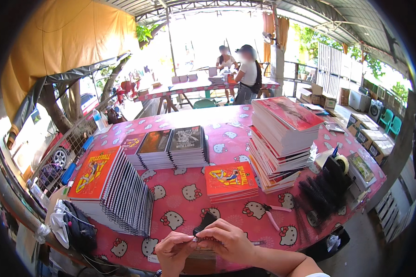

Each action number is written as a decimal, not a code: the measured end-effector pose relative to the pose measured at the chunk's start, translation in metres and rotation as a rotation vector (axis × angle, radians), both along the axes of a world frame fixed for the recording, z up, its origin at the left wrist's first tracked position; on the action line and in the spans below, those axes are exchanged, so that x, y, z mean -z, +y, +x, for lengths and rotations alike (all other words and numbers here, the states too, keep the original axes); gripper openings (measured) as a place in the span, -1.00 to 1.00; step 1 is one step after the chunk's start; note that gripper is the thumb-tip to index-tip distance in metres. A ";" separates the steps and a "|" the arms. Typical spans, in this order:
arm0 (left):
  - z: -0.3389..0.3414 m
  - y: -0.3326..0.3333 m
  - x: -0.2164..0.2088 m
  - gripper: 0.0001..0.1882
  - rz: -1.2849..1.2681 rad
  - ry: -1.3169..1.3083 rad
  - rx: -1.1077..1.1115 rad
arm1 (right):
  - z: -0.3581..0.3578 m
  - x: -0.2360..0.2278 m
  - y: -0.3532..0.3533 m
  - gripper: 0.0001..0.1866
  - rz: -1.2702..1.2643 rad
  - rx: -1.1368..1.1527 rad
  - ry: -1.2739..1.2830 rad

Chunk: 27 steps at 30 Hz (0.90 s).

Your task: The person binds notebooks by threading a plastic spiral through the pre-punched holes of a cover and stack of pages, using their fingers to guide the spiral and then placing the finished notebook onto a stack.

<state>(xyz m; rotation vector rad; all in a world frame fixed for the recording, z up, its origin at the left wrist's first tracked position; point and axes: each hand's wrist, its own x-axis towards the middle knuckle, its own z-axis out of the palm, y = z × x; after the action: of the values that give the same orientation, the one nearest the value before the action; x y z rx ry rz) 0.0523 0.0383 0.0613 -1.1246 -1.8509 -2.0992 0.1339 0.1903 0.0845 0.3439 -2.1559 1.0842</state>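
At the near edge of the table, my left hand (173,253) and my right hand (226,241) are closed, with fingertips meeting. Both pinch a thin spiral binding coil, whose free end (259,243) sticks out past my right hand. Beneath my fingers is a flat edge, mostly hidden, perhaps a booklet. Just beyond my fingers lies a black object (205,223), its kind unclear. Pink-handled pliers (273,216) rest to the right. Farther forward sits a short stack of orange booklets (230,181) with no coils visible.
Coil-bound orange books (118,203) stand piled at left, with dark-covered books (186,147) behind. A tall paper stack (284,134) rises at right, near black coils (326,191) and a tape roll (341,164). A black bag (78,228) lies at lower left. Two people work at a far table.
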 end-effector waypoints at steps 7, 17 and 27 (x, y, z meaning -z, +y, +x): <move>0.003 -0.005 0.003 -0.84 0.061 -0.156 0.110 | -0.002 -0.009 -0.007 -0.76 -0.017 -0.033 0.055; 0.006 0.001 0.014 -0.78 0.104 -0.157 0.102 | -0.004 -0.005 -0.009 -0.82 0.110 -0.012 0.040; -0.006 -0.028 -0.001 -0.55 0.063 -0.117 0.092 | -0.015 -0.034 -0.005 -0.82 0.166 -0.070 -0.112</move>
<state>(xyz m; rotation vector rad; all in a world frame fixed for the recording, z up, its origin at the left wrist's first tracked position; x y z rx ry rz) 0.0459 0.0101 0.0626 -1.1155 -1.7991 -2.3038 0.1189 0.1850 0.1189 0.4474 -2.3559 0.9855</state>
